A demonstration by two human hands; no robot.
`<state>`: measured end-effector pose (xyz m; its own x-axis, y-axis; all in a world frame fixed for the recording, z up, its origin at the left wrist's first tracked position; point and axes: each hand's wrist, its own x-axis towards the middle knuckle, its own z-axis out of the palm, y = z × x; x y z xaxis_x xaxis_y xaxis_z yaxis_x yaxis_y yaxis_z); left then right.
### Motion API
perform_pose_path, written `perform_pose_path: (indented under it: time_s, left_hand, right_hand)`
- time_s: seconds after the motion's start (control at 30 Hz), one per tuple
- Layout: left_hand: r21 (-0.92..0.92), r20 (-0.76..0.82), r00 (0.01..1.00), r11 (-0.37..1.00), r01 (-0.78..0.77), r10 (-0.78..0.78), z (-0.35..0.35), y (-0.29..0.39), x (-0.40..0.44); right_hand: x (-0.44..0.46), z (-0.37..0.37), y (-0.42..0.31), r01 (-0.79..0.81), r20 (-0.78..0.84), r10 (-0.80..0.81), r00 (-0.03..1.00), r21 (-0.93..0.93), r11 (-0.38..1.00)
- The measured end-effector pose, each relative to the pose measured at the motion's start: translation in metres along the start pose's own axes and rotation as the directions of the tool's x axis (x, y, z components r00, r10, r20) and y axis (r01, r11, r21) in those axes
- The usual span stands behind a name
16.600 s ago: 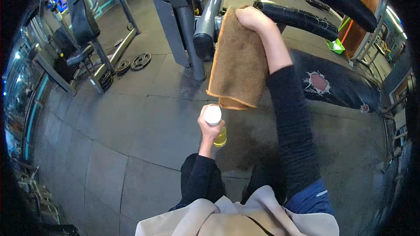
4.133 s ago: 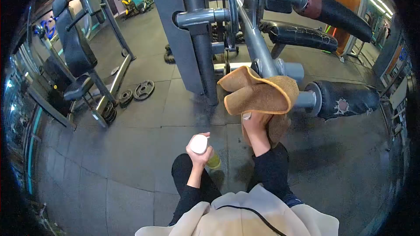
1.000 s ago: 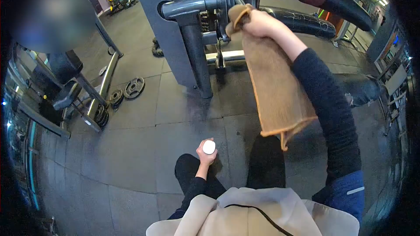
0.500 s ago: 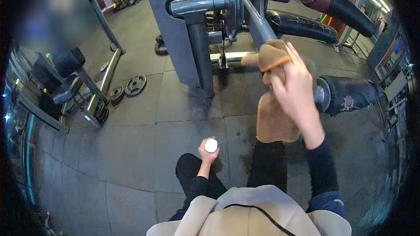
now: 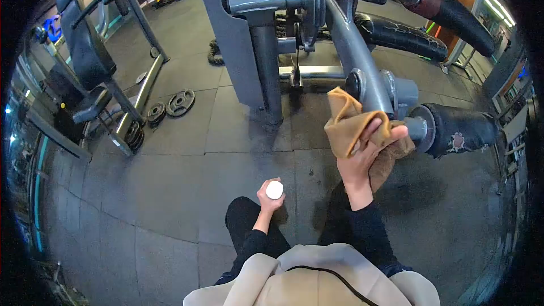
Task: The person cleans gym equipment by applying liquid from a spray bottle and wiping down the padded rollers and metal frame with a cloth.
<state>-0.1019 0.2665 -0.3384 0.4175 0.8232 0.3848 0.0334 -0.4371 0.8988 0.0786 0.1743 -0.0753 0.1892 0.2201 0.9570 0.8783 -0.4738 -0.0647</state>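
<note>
– Down comes your right hand (image 5: 358, 161) from its raised spot of half a second ago; the brown cloth (image 5: 351, 130) has come with it, its hanging length now bunched up around your fingers by the lower end of the grey metal arm (image 5: 354, 39)!

– And your left hand (image 5: 270, 197)? Give me the count!

– Barely shifted, that one; two hands of yours in view, well apart; one cloth, one bottle (image 5: 274, 190), its white top facing up; your left fingers are wrapped around the bottle, just beyond your left knee (image 5: 242, 213); your right fingers are closed on the cloth, some of them showing among its folds.

– So where does the cloth lie?

– In your right hand, over the fingers and spilling past them on the right; it's farther forward than your left hand and well off to its right; whether it presses on the metal, I cannot tell!

– What else is around you?

– Three black pads on the right: one upper pad (image 5: 460, 21), one cracked pad (image 5: 403, 38), one torn pad (image 5: 466, 129) nearest the cloth; over on the left, two weight plates (image 5: 181, 103) side by side on the floor (image 5: 164, 187), more stacked beside a bench machine (image 5: 85, 45); that stack I can't count!
</note>
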Motion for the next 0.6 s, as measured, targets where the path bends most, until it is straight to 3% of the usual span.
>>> perform_pose_path:
  time_s: [0.03,0.07,0.1,0.17,0.23,0.3,0.37,0.43,0.47,0.53,0.57,0.6]
  left_hand:
    - [0.005,-0.007,1.000,1.000,0.000,0.000,-0.001,0.003,0.002]
    - [-0.002,-0.018,1.000,1.000,-0.004,0.004,-0.004,0.012,0.000]
    - [-0.009,-0.030,0.999,1.000,-0.011,0.011,-0.008,0.021,-0.002]
    - [-0.058,-0.052,0.997,0.997,-0.054,0.051,-0.013,0.031,-0.007]
    - [-0.113,-0.079,0.993,0.989,-0.097,0.089,-0.018,0.044,-0.015]
    - [-0.075,-0.076,0.989,0.988,-0.134,0.128,-0.026,0.061,-0.022]
    - [-0.067,-0.081,0.987,0.987,-0.143,0.138,-0.030,0.070,-0.032]
    - [-0.053,-0.069,0.988,0.988,-0.142,0.138,-0.035,0.084,-0.041]
    - [-0.040,-0.079,0.989,0.991,-0.128,0.125,-0.037,0.093,-0.045]
    - [-0.115,-0.116,0.981,0.979,-0.166,0.153,-0.036,0.097,-0.051]
    - [-0.109,-0.101,0.984,0.981,-0.160,0.149,-0.037,0.099,-0.054]
    - [-0.116,-0.112,0.984,0.982,-0.148,0.135,-0.039,0.102,-0.056]
  right_hand:
    - [-0.020,0.013,0.011,0.000,-0.013,0.000,1.000,-0.037,0.999]
    - [-0.083,0.049,0.065,-0.158,0.223,0.115,0.968,0.186,0.970]
    - [-0.071,0.038,0.048,-0.158,0.228,0.112,0.967,0.195,0.968]
    - [-0.023,0.007,0.002,-0.026,0.116,0.030,0.993,-0.036,0.999]
    - [-0.036,0.001,0.006,0.069,0.129,-0.059,0.990,-0.074,0.995]
    - [-0.074,-0.003,0.017,0.056,0.377,-0.123,0.918,0.185,0.981]
    - [-0.092,-0.010,0.006,0.016,0.292,-0.096,0.952,0.267,0.963]
    - [-0.092,-0.033,-0.019,-0.026,0.104,-0.056,0.993,0.650,0.759]
    - [-0.104,-0.039,-0.030,-0.037,0.109,-0.046,0.993,0.650,0.759]
    - [-0.140,-0.050,-0.051,-0.379,0.429,-0.002,0.903,0.800,0.466]
    - [-0.163,-0.057,-0.056,-0.541,0.572,-0.026,0.820,0.790,0.289]
    - [-0.221,-0.048,-0.058,-0.490,0.598,0.008,0.801,0.650,0.581]
